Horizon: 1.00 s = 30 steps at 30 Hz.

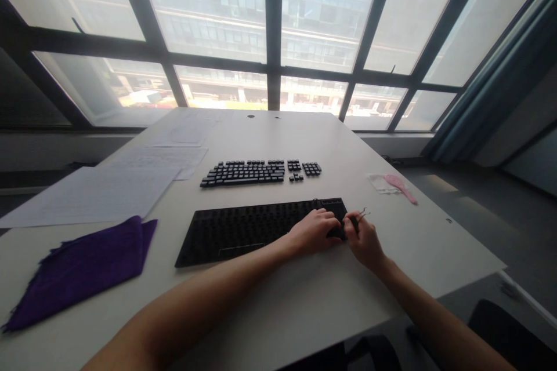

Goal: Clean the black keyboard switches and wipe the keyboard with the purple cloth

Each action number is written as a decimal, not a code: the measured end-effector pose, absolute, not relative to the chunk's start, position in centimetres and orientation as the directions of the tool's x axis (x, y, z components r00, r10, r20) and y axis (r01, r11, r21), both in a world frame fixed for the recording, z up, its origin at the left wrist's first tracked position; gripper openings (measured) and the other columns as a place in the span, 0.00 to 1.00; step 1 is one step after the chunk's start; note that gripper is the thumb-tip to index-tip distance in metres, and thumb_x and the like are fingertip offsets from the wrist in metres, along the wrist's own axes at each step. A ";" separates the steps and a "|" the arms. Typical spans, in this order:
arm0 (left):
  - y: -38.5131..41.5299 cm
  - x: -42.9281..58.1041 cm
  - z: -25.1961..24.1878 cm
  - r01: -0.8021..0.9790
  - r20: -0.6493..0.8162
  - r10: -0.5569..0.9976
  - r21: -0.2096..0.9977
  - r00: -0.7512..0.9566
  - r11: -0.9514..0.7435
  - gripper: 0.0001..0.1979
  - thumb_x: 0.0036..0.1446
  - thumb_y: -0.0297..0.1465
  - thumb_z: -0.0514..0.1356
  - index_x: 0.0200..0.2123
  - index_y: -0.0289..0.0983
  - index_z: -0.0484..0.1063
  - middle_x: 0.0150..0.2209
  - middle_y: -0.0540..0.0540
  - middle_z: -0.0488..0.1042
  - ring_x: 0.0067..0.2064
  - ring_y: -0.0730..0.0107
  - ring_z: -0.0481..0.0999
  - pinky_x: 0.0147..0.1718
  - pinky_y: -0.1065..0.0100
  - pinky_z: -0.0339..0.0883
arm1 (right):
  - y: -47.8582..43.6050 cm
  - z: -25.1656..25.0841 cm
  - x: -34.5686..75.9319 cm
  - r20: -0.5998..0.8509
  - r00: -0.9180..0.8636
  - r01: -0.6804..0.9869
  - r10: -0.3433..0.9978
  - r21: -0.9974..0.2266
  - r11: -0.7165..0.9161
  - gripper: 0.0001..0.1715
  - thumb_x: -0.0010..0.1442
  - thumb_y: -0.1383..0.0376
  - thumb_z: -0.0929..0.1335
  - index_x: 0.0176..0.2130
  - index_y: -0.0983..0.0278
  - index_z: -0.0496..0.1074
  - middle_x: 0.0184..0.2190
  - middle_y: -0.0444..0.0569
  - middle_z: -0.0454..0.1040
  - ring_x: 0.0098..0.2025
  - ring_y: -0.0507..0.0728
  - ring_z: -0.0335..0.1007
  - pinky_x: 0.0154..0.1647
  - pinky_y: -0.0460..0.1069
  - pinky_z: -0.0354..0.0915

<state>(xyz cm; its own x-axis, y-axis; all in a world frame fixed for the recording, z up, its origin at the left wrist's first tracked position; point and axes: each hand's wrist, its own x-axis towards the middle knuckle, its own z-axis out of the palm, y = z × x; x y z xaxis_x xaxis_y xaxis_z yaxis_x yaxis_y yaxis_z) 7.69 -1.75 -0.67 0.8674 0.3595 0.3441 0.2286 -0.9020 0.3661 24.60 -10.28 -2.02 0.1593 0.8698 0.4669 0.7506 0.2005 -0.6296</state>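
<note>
Reaching in from the lower left, the left forearm stretched diagonally across the white surface (270, 307), and the left hand (314, 231) lay palm-down on the right end of the black keyboard frame (243, 232), its fingers curled over the frame's right edge; how tightly that grip closed on the frame could not be told. The frame sat near the front middle of the surface, long side toward the person, its keycaps removed so that only rows of dark switch posts showed, with a small panel at its upper right corner. Behind it, a little apart, the loose keycaps (260, 172) were laid out in neat rows in keyboard order. Just right of the left hand, almost touching it, the right hand (364, 239) came in from the lower right with the wrist bent, its fingertips pinched together on a thin wire keycap puller (362, 214) at the frame's right corner. Farther left lay a purple cloth (82, 269) and printed paper sheets (100, 191); farther right lay a pink brush (401, 186).
</note>
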 end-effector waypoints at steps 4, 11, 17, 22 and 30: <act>-1.7 7.7 -0.7 0.240 0.330 0.372 0.376 0.868 -0.895 0.13 0.58 0.39 0.66 0.41 0.37 0.75 0.39 0.45 0.74 0.42 0.63 0.72 0.46 0.63 0.64 | -10.4 -2.4 24.6 0.494 0.133 0.756 0.859 -0.611 0.234 0.10 0.66 0.61 0.60 0.39 0.62 0.68 0.21 0.43 0.70 0.21 0.54 0.68 0.25 0.47 0.62; -1.8 7.7 -0.9 0.233 0.347 0.359 0.355 0.867 -0.906 0.11 0.58 0.39 0.65 0.39 0.38 0.75 0.37 0.46 0.75 0.40 0.64 0.72 0.40 0.65 0.63 | -10.3 -3.1 25.0 0.591 0.052 0.824 0.805 -0.481 0.300 0.08 0.66 0.64 0.61 0.39 0.61 0.68 0.22 0.44 0.73 0.22 0.56 0.70 0.28 0.48 0.64; -2.1 7.6 -0.6 0.236 0.359 0.360 0.345 0.861 -0.909 0.10 0.61 0.39 0.63 0.38 0.38 0.75 0.35 0.46 0.74 0.39 0.65 0.71 0.36 0.66 0.61 | -10.4 -3.2 24.6 0.645 -0.045 0.854 0.763 -0.372 0.364 0.08 0.66 0.65 0.61 0.39 0.61 0.68 0.28 0.50 0.77 0.26 0.57 0.74 0.32 0.50 0.67; -2.0 7.6 -0.3 0.224 0.374 0.363 0.364 0.854 -0.904 0.08 0.63 0.35 0.61 0.34 0.37 0.74 0.33 0.48 0.73 0.35 0.67 0.71 0.37 0.66 0.62 | -10.4 -2.7 23.3 0.666 -0.016 0.827 0.746 -0.410 0.384 0.06 0.66 0.65 0.61 0.40 0.62 0.68 0.28 0.50 0.76 0.27 0.57 0.73 0.32 0.50 0.67; -1.6 7.5 -0.7 0.270 0.365 0.552 0.593 0.750 -0.759 0.18 0.51 0.37 0.71 0.44 0.38 0.73 0.40 0.46 0.76 0.44 0.60 0.74 0.43 0.65 0.67 | -9.5 -1.5 24.3 0.527 0.521 0.395 0.672 -0.846 0.357 0.11 0.68 0.57 0.62 0.38 0.61 0.64 0.23 0.41 0.69 0.21 0.51 0.65 0.23 0.45 0.63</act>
<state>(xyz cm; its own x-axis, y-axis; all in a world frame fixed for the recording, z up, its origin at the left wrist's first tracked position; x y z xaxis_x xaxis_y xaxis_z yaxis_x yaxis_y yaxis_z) 7.46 -1.64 -0.65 0.7497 0.5518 0.3653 0.2695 -0.7588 0.5929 24.28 -9.54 -1.53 0.5208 0.6718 0.5268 0.3953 0.3571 -0.8463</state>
